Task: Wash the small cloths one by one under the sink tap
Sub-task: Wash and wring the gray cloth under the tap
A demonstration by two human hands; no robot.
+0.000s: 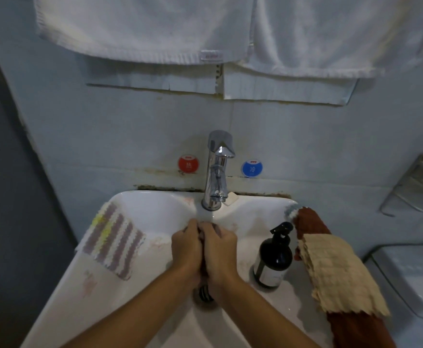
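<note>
A dark cloth [202,237] is squeezed between both hands under the running tap [216,169]; striped cloth [112,241] and beige cloth [341,272] are judged unwashed.

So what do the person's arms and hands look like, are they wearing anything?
Both arms are bare all the way to the picture's bottom edge: no sleeves show. The left hand and right hand wear no gloves, and no rings, watch or bracelets can be seen.

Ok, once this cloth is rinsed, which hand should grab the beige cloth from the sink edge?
Probably the right hand. The beige cloth hangs over the sink's right edge, just past the dark pump bottle, on that hand's side. The left hand would have to cross over.
</note>
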